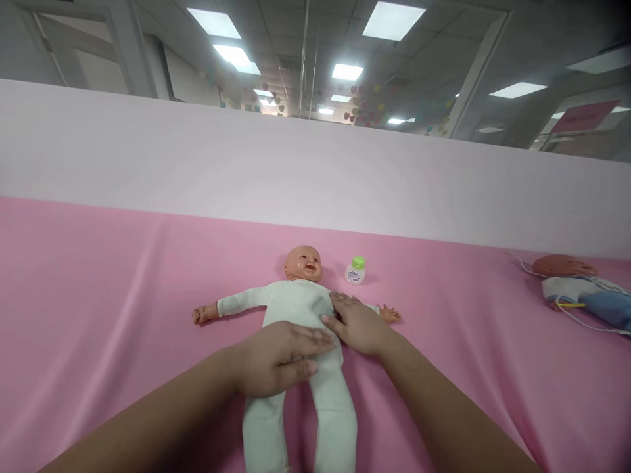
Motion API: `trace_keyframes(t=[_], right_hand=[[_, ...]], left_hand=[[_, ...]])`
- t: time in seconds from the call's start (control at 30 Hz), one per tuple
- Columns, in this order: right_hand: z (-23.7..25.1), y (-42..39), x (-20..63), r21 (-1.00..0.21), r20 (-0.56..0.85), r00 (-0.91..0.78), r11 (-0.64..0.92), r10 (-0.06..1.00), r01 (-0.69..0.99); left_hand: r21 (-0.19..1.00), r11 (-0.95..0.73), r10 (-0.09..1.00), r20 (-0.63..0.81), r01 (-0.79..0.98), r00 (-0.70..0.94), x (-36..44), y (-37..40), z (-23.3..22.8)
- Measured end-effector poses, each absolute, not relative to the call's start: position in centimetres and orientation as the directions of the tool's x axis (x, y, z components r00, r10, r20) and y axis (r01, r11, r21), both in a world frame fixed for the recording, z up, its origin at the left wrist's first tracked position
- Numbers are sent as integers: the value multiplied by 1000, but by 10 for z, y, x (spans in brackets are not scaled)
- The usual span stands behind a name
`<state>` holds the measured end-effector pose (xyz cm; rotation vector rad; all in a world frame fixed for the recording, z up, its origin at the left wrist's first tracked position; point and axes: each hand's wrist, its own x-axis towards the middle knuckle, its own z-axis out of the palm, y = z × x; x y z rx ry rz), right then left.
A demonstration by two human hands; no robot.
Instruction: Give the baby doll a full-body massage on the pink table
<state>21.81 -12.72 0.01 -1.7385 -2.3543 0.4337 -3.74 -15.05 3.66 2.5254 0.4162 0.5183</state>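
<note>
Overhead, a grey office ceiling (315, 59) with lit rectangular panels and small coloured heart decorations hanging far back

Across the whole width, a pale lilac partition wall (197, 151) standing along the far edge of the bed

Below it, a pink sheet (98, 295) covering the bed, creased in long soft folds running from the far edge toward the near edge

On the sheet's middle, a baby doll (296, 305) in a white one-piece suit, flat on its back, long axis running from near edge to far edge, head toward the partition, legs toward the near edge and slightly parted, arms spread out sideways toward the left and right edges, face up

Near the right edge, a second doll (576, 282) lying on its side axis across the sheet, head toward the middle, dressed in blue and white, with a thin white cord looping around it

Left hand (280, 358) laid flat and open on the doll's lower belly and hips, fingers together pointing right, pressing on the suit, gripping nothing

Right hand (357, 322) likewise released and flat, palm down on the doll's right-hand flank by the far arm, fingertips touching the suit, fingers pointing toward the doll's chest

Just beside the doll's head, toward the right, a small white bottle (355, 270) with a green cap, upright, apart from the doll
</note>
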Motion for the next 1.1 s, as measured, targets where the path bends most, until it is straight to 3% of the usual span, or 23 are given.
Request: trace_keyframes(t=[0.07,0.13,0.37,0.53,0.7,0.8,0.87,0.93,1.0,1.1], right_hand=[[1,-128,217,-338,-31,-306,278,952,899],[1,-129,216,-340,-43,-310,278,950,898],[6,-132,216,-369,-79,-327,277,942,887],[9,-138,219,-401,-73,-322,268,944,876],[23,-149,218,-385,-34,-259,227,965,895],[34,-164,209,-420,73,-329,328,942,846],[39,-178,197,-494,145,-492,494,858,716],[41,-190,184,-577,199,-682,646,704,499],[39,-197,173,-612,234,-777,709,585,350],[31,-194,167,-607,213,-742,681,636,409]], left_hand=[[568,-802,386,257,184,886,-38,-139,32],[540,-792,473,247,285,846,-39,-124,26],[317,-691,720,214,650,660,-50,-78,1],[170,-512,858,144,842,493,-62,-68,-7],[141,-495,865,167,857,472,-64,-67,-13],[145,-494,866,165,857,471,-63,-67,-15],[142,-497,864,166,856,475,-62,-68,-15],[134,-500,863,164,855,479,-62,-68,-14],[127,-501,862,155,856,482,-62,-69,-13],[123,-508,859,150,853,490,-62,-69,-12]])
